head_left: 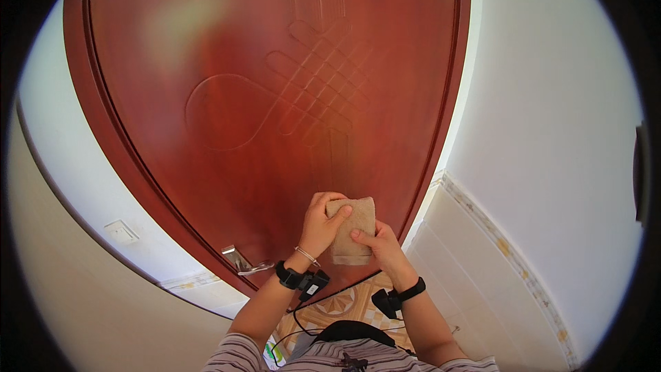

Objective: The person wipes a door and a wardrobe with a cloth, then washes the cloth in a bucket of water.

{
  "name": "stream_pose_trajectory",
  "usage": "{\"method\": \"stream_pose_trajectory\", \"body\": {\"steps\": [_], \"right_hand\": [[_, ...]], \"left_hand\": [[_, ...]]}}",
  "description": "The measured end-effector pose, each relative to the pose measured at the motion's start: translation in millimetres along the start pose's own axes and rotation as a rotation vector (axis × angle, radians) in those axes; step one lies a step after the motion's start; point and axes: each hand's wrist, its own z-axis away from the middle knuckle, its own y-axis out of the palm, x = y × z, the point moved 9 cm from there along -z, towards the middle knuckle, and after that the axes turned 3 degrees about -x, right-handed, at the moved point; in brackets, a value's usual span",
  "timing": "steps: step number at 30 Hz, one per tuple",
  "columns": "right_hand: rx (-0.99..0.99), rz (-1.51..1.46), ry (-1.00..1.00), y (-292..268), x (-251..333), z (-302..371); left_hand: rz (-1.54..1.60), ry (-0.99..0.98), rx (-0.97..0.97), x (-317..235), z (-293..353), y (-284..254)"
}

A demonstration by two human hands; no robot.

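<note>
A folded tan cloth (353,233), looking like a small towel, is held up between my two hands in front of a closed reddish-brown door (227,117). My left hand (321,224) grips its left side, thumb across the front near the top. On the lower right edge, my right hand (382,246) pinches it with the thumb on the front face. The fingers behind the cloth are hidden. Carved looping lines mark the door's surface above the cloth.
The metal door handle (246,262) juts out left of my left forearm. A white wall switch (122,232) is farther left. At right, a tiled lower wall (475,289) runs beside me. Below is a patterned floor (330,310). Black wrist devices, one with a cable (297,320), sit on my arms.
</note>
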Motion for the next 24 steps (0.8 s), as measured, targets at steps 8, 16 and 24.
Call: {"method": "stream_pose_trajectory", "body": {"steps": [8,16,24], "right_hand": [[0.041,-0.209,-0.033,7.9,21.5,-15.4],[-0.083,-0.415,-0.016,41.6,60.5,-44.8],[-0.278,-0.146,-0.683,71.1,321.3,-116.3]], "left_hand": [[0.714,-0.322,0.21,16.8,-11.5,-4.4],[0.334,0.053,-0.121,-23.4,-58.9,-63.6],[-0.272,0.252,-0.529,-35.2,9.8,-212.4]]}}
